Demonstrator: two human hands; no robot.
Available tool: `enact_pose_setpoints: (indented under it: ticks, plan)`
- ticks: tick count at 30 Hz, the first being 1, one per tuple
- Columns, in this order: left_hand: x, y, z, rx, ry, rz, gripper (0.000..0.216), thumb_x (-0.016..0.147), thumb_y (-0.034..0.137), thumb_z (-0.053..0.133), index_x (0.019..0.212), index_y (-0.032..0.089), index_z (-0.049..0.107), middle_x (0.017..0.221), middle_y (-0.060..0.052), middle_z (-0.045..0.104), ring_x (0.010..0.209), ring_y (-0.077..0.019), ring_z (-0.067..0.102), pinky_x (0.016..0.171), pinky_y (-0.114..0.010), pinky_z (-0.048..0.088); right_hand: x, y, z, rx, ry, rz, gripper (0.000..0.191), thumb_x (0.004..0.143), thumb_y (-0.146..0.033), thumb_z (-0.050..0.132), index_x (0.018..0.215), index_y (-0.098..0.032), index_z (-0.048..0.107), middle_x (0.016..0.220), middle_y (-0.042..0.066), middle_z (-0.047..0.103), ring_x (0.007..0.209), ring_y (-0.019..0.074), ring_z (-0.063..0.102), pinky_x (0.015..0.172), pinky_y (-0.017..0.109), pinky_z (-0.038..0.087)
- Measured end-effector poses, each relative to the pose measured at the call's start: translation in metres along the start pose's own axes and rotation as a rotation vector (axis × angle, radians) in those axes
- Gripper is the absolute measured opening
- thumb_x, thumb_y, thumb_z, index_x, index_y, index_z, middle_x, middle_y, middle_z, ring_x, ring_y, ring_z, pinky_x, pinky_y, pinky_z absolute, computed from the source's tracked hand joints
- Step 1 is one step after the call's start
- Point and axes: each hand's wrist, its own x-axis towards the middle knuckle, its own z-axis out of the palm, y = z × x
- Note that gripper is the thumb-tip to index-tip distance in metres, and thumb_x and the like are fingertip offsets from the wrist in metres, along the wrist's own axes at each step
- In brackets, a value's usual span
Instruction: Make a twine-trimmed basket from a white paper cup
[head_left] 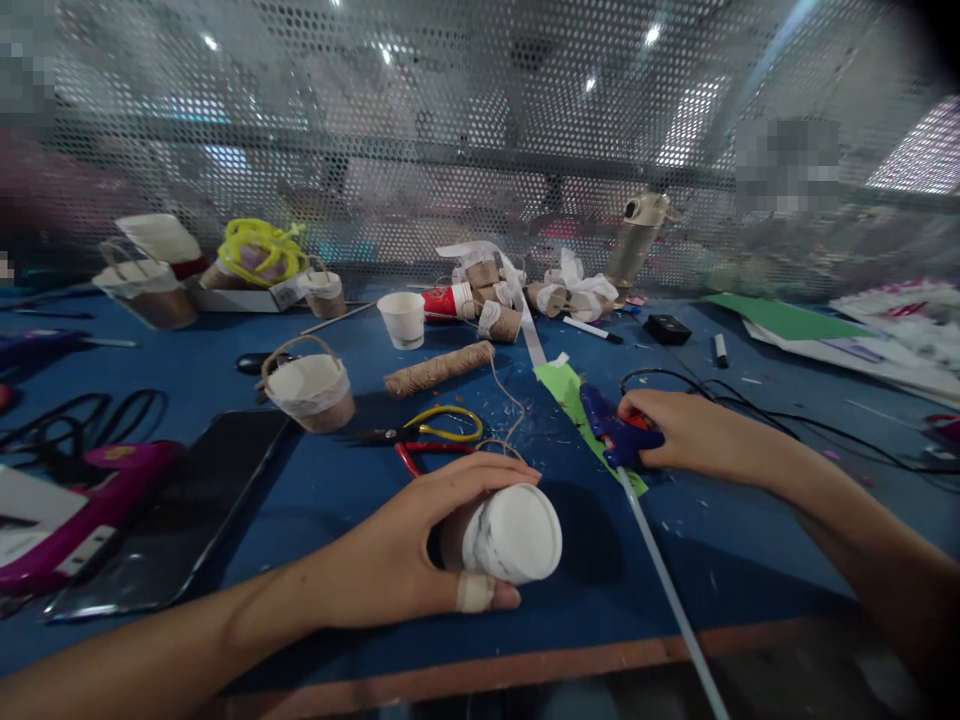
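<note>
Nearest, a long pale glue stick [675,600] runs out of the back of the glue gun [600,415] past the table [780,550] edge; judging by that overhang, it needs clear room so that it does not snag or lever the gun round.

The left hand [397,545] curves around a white paper cup [521,535], fingers over the top and bandaged thumb below, the cup tipped with its flat white end towards the viewer. A light, steady hold seems best, since paper could dent.

The right hand [667,425] is closed around the gun's handle; whether it squeezes the orange trigger I cannot tell. The gun lies over a green paper strip [562,385], nozzle pointing away, which should help keep heat off the fingers.

Beyond the cup, the scissors [409,433] and loose thread from the twine roll [439,370] are best kept out of any glue. The gun's black cord [750,405] trails right and wants slack.
</note>
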Motion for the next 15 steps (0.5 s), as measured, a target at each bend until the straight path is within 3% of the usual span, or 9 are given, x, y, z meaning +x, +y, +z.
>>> enact_pose_setpoints:
  ticks: [8,15]
  plan:
    - [-0.0004,0.0007,0.0006,-0.023,0.020,-0.026,0.065,0.073,0.030,0.089,0.132,0.025,0.061,0.139,-0.009,0.063,0.130,-0.0318,0.057,0.113,-0.044,0.043,-0.0037,0.0022,-0.0024,0.011,-0.007,-0.016,0.020,0.076,-0.022,0.065,0.095,-0.024,0.059,0.087,0.003,0.071,0.073,0.0225,0.066,0.062,0.029,0.043]
    - [-0.0039,-0.0010,0.0018,-0.188,0.085,-0.180,0.060,0.078,0.031,0.085,0.131,0.027,0.059,0.127,-0.004,0.067,0.114,-0.0270,0.065,0.102,-0.040,0.051,-0.0059,0.0049,-0.0098,0.042,0.143,-0.067,0.031,0.078,-0.023,0.066,0.108,-0.023,0.060,0.110,0.007,0.072,0.096,0.0277,0.068,0.079,0.035,0.049]
